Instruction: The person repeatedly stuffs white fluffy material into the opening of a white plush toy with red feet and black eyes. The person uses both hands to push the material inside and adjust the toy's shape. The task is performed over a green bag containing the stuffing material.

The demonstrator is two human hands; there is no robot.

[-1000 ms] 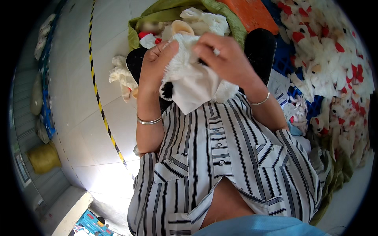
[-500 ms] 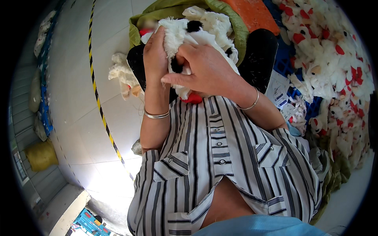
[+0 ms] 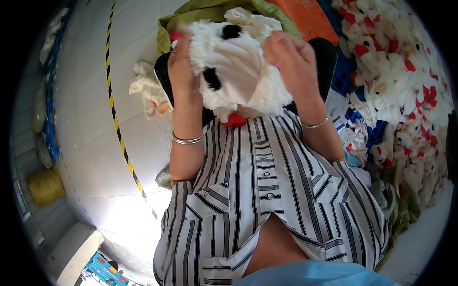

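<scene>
- Plush toy (image 3: pixel 238 71), white and furry with black patches and a red bit at its lower edge, is being held up between both hands, above the striped shirt (image 3: pixel 267 200).
- Left hand (image 3: pixel 183 71) is being pressed against the toy's left side, fingers closed on the fur; a silver bangle (image 3: pixel 187 140) is being worn on that wrist.
- Right hand (image 3: pixel 293 59) is being clamped on the toy's right side from above, fingers curled into the fur; a thin bracelet (image 3: pixel 316 125) is being worn on that wrist.
- Smooth white fabric at the toy's middle is being shown toward the camera, between the two hands.
- Green sack (image 3: pixel 210 12) is being seen just behind the toy, at the top of the view, with an orange crate (image 3: pixel 310 19) beside it.
- Black seat (image 3: pixel 327 57) is being partly hidden behind the right hand and the toy.
- Heap of toys (image 3: pixel 405 81), white with red parts, is being kept on the person's right, spreading down the right side of the view.
- One loose white toy (image 3: pixel 145 88) is lying on the floor, just left of the left hand.
- Yellow-and-black line (image 3: pixel 117 124) is being seen running across the tiled floor (image 3: pixel 86 119) on the left.
- Yellow bundle (image 3: pixel 45 186) is resting well apart, at the far left.
</scene>
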